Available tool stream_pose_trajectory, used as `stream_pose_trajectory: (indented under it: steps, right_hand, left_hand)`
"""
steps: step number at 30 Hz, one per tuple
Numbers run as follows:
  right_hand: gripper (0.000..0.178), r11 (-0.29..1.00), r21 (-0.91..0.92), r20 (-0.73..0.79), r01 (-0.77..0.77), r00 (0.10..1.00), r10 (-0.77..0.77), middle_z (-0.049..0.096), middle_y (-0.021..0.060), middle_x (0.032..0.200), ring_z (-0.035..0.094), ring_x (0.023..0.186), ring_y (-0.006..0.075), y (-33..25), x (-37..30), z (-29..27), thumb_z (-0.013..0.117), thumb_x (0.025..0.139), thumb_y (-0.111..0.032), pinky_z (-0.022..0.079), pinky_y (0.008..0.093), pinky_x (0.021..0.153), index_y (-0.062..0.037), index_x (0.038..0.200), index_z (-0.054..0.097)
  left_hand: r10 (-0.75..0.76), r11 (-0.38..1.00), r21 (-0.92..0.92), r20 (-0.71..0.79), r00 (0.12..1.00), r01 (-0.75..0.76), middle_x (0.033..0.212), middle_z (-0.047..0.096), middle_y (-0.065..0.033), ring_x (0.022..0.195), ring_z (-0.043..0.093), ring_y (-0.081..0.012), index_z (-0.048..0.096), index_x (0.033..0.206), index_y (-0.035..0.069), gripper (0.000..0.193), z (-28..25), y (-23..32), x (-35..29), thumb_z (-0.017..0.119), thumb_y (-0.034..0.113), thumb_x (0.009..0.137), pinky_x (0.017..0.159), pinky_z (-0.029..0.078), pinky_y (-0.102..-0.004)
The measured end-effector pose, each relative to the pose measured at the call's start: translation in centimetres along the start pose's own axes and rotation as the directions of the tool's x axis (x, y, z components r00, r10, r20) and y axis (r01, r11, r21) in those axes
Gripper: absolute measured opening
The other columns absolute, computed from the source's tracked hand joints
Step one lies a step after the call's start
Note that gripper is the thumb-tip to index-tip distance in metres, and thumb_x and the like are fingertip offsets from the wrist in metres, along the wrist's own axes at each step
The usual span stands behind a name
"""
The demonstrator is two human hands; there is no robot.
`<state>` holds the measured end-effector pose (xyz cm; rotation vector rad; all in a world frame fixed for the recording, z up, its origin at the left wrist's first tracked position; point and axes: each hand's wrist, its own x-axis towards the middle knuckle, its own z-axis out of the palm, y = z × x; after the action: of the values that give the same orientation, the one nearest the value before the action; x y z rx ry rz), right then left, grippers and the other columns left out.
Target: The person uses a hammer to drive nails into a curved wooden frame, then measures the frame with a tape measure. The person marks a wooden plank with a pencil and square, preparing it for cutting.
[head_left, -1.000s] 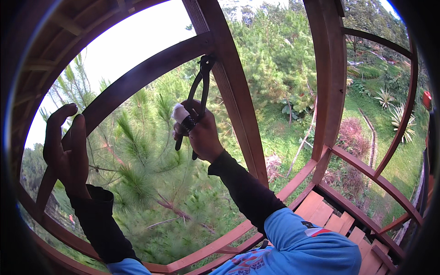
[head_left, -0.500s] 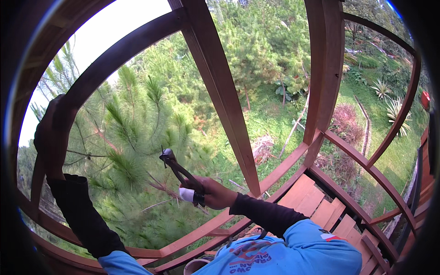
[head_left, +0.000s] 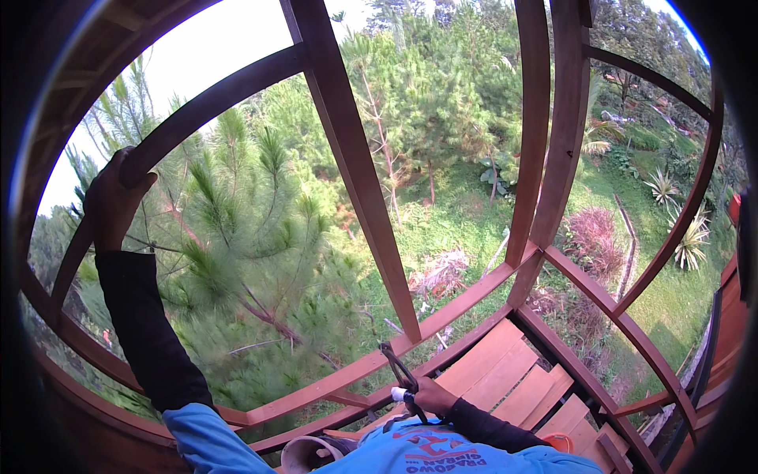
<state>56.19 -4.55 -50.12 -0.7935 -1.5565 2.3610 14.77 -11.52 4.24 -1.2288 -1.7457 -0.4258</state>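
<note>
My left hand (head_left: 112, 207) is raised at the left, its fingers wrapped round a dark brown curved wooden rail (head_left: 213, 93). Low in front of my body, my right hand (head_left: 434, 396) is closed on the handles of dark metal pincers (head_left: 393, 360). Their head points up and away, above the lower railing. A white piece (head_left: 399, 393) shows beside the right fingers; whether it is tape on a handle or a wrapped finger I cannot tell.
Wooden posts (head_left: 359, 170) and a lower rail (head_left: 466, 302) frame the edge, with trees and a grassy slope beyond and below. Floor planks (head_left: 493, 367) lie at the right with gaps between them. A pale bucket (head_left: 304, 452) stands close to my body.
My right hand has drawn the pincers down and back toward my body from out among the branches. My left hand stays on the rail, and the view has shifted.
</note>
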Motion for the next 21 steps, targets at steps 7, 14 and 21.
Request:
stream_pose_trajectory:
  steps: [7, 14, 21]
  right_hand:
    - [0.035, 0.996, -0.090, -0.070, -0.011, 0.998, 0.004, 0.059, 0.0021, 0.074, 0.061, 0.061, 0.0128, 1.4, -4.6, -3.0, 0.070, 0.099, -0.033, 0.050, 0.0310, 0.054, -0.0033, 0.115, 0.061]
    - [0.021, 0.992, -0.084, -0.031, -0.097, 0.995, 0.095, 0.062, 0.0030, 0.073, 0.064, 0.062, 0.0143, 3.9, -7.8, -4.1, 0.064, 0.098, -0.026, 0.050, 0.0311, 0.056, -0.0062, 0.097, 0.061]
    - [0.017, 0.992, -0.055, -0.083, -0.110, 0.991, 0.105, 0.062, 0.0032, 0.073, 0.063, 0.062, 0.0147, 4.8, -10.7, -3.2, 0.061, 0.097, -0.021, 0.049, 0.0303, 0.056, -0.0045, 0.094, 0.060]
  left_hand:
    - [0.085, 0.996, -0.027, -0.048, 0.995, -0.087, 0.106, 0.074, -0.0149, 0.100, 0.071, -0.0378, 0.062, 0.127, 0.013, 0.054, -1.2, 1.9, 0.0, 0.085, 0.020, 0.078, 0.081, 0.056, -0.0471]
    - [-0.011, 0.999, -0.037, -0.014, 1.000, 0.010, 0.113, 0.073, -0.0153, 0.104, 0.069, -0.0387, 0.063, 0.128, 0.010, 0.064, -2.6, 2.2, 0.1, 0.089, 0.014, 0.070, 0.085, 0.055, -0.0479]
    - [-0.001, 0.998, -0.057, -0.049, 0.999, -0.002, 0.110, 0.072, -0.0145, 0.103, 0.069, -0.0384, 0.064, 0.124, 0.009, 0.062, -2.2, 1.9, -0.2, 0.089, 0.015, 0.068, 0.087, 0.054, -0.0481]
